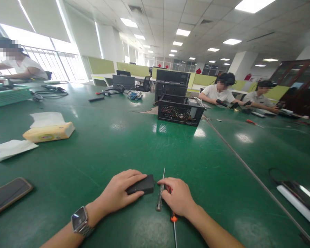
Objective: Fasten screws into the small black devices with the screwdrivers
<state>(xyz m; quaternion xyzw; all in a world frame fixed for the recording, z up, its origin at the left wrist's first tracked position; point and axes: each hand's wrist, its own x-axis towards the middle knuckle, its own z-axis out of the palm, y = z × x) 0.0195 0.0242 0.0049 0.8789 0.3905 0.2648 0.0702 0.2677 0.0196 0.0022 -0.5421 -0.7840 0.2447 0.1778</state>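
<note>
My left hand (125, 189) is closed around a small black rectangular box (144, 185), perhaps a power adapter, resting on the green tabletop; fingers lie over its far side and the thumb along the near side. Just right of the box, my right hand (179, 196) has its thumb and index finger on a thin screwdriver (159, 199) with a clear handle, its tip pointing away from me. Under the same palm lies a second screwdriver (174, 220) with an orange and black handle, its shaft pointing toward me. Most of that handle is hidden by the hand.
A phone (9, 196) and a tissue pack (50, 132) lie to the left, with a loose tissue (11, 148). An open black computer case (181, 112) stands ahead. At right are a black-and-white device (299, 203) and another screwdriver (254, 123). Several people sit around the table.
</note>
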